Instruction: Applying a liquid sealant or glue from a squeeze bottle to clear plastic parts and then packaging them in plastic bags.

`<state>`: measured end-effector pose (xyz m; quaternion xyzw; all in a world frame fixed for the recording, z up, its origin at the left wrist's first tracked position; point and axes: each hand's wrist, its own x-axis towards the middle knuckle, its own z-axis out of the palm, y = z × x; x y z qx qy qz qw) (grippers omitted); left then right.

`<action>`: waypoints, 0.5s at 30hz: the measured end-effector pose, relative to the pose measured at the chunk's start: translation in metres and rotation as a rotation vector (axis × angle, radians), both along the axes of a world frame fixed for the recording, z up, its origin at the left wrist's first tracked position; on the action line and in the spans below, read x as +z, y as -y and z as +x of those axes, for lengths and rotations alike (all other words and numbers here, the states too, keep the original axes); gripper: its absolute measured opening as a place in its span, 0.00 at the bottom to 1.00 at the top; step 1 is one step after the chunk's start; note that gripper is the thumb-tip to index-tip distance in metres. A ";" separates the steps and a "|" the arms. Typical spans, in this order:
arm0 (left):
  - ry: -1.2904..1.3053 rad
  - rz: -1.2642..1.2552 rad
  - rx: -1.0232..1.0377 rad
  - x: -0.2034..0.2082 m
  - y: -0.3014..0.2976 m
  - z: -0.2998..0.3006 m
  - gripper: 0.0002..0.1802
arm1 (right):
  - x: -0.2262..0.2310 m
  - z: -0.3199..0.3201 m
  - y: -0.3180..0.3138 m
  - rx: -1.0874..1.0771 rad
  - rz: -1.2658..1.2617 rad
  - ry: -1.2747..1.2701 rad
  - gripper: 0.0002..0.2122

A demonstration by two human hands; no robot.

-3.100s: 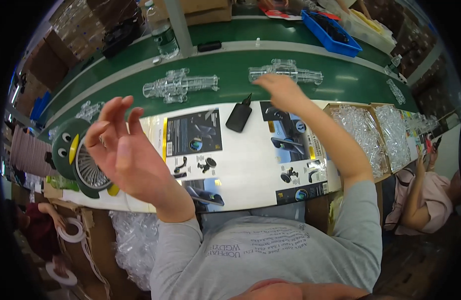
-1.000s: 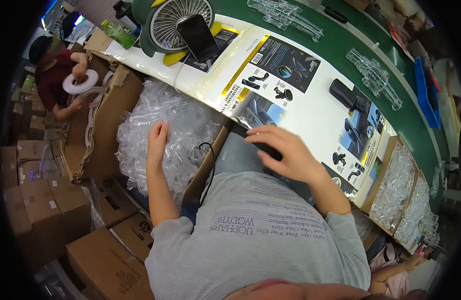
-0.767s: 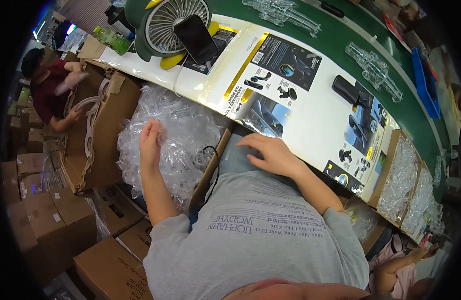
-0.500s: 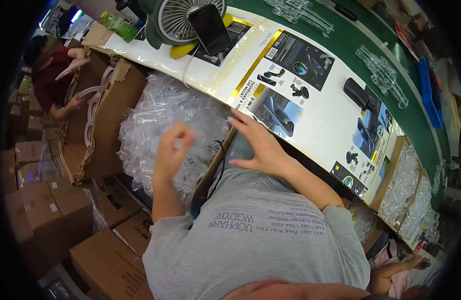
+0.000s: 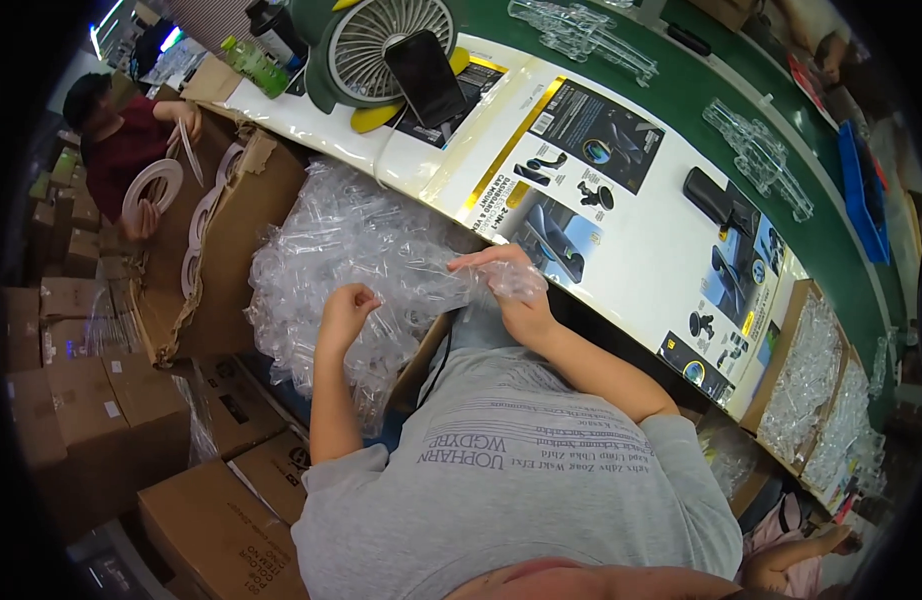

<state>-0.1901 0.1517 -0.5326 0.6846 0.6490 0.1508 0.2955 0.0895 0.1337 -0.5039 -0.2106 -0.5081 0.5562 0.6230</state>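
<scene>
My left hand [image 5: 347,314] hovers over a heap of clear plastic pieces [image 5: 326,240], its fingers curled and thumb pressed in. Whether anything thin is pinched there I cannot make out. Close to the table's front edge, my right hand [image 5: 526,312] grips a crumpled, see-through plastic piece [image 5: 521,283] that drapes over its fingers. One finger of that hand points left toward the heap, and the plastic blurs into the heap behind it.
Printed card sheets cover the table [image 5: 641,225]. On it are a green fan [image 5: 391,45], a phone [image 5: 425,75] and a black holder [image 5: 716,198]. Clear moulded parts [image 5: 756,155] lie on the green surface beyond. At left, a person [image 5: 121,150] handles white rings beside a torn carton [image 5: 216,250].
My right hand was spread and bare; now it holds clear plastic. My left hand has lowered slightly, fingers still curled. The person at left has shifted the white rings.
</scene>
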 end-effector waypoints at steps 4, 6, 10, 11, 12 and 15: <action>0.297 -0.017 0.101 0.013 -0.015 -0.015 0.07 | 0.007 0.016 0.000 -0.145 0.047 0.379 0.11; 0.226 0.156 0.111 0.013 -0.015 -0.028 0.06 | 0.004 0.016 0.000 -0.110 0.039 0.494 0.13; 0.301 0.055 0.057 0.033 -0.010 -0.020 0.08 | -0.045 0.008 0.009 -0.057 -0.089 0.669 0.08; 0.327 -0.050 0.060 0.038 -0.010 -0.020 0.08 | -0.046 0.006 0.012 -0.017 -0.132 0.671 0.07; 0.238 0.077 0.061 0.034 -0.008 -0.022 0.09 | -0.056 0.002 0.015 -0.040 -0.104 0.684 0.08; 0.231 0.168 0.003 0.047 -0.009 -0.017 0.09 | -0.074 0.000 0.020 0.014 -0.194 0.830 0.14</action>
